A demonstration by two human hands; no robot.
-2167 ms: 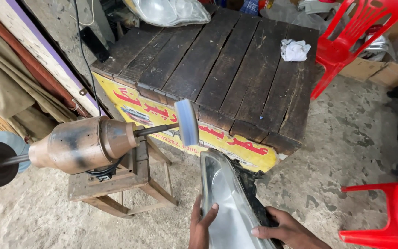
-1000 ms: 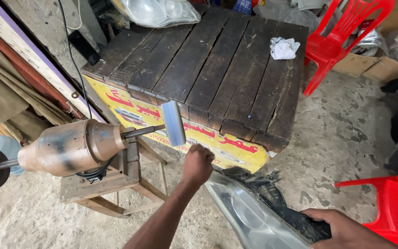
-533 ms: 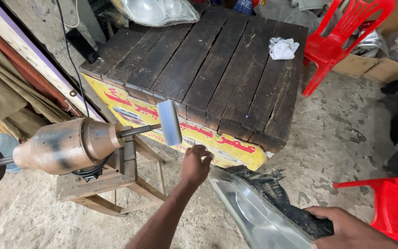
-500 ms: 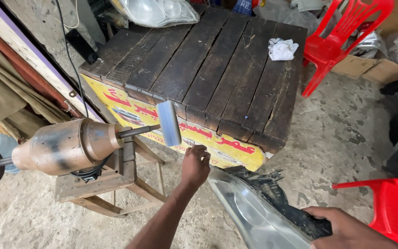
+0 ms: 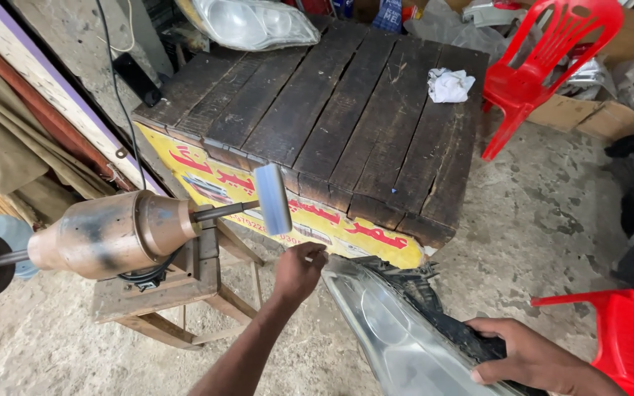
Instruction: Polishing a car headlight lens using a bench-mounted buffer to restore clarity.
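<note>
Holding a big car headlight (image 5: 398, 337) low over the ground, the right hand (image 5: 530, 359) wraps its fingers over the lamp's black, rough back edge, closed tight on it. The lamp has a smooth, clear, curved front that looks a bit cloudy and shiny. The left hand (image 5: 299, 268) is at the lamp's top corner, fingers curled in close, just under a spinning buffing wheel (image 5: 273, 199); I cannot tell if it really grips the lamp's rim or only touches it. The wheel is a pale blur on a thin dark rod that sticks out of a fat, round, brown metal motor (image 5: 108, 235), dull and scratched. The motor sits on a small rough wooden stand (image 5: 177, 293) on the dusty, bumpy concrete floor (image 5: 522, 213). Right behind the wheel is a low table (image 5: 332, 110) made of old dark planks with cracks between them, and a yellow sign with red writing is on its front. A second clear headlight (image 5: 254, 22) lies at the table's far edge, and a crumpled white rag (image 5: 449, 84) lies near the right side. A red plastic chair (image 5: 544, 51) stands past the table, and another red chair (image 5: 625, 337) is just beside the right hand.
</note>
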